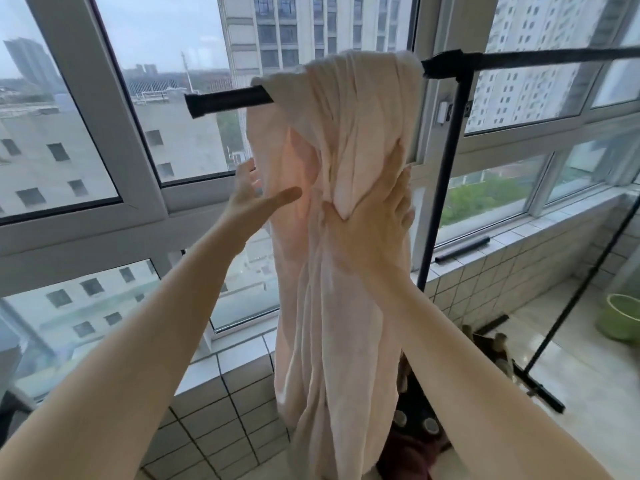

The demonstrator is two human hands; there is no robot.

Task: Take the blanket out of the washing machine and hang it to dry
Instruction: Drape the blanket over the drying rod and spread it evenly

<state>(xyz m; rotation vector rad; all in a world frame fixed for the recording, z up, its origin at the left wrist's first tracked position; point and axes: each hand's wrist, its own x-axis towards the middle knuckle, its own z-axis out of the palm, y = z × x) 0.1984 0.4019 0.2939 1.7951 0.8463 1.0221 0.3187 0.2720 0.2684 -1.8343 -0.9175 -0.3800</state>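
A pale pink blanket (332,306) hangs bunched over the black top bar (228,100) of a drying rack, falling in long folds to below the tiled sill. My left hand (251,199) is spread with straight fingers at the blanket's left edge, thumb lying against the cloth. My right hand (377,216) grips a gathered fold of the blanket about a third of the way down, fingers wrapped around its right side. No washing machine is in view.
The rack's black upright (446,181) and foot bar (533,386) stand to the right. Large windows (104,133) and a tiled sill (242,362) lie close behind. A green bucket (623,320) sits on the floor at right, with dark items (419,427) below the blanket.
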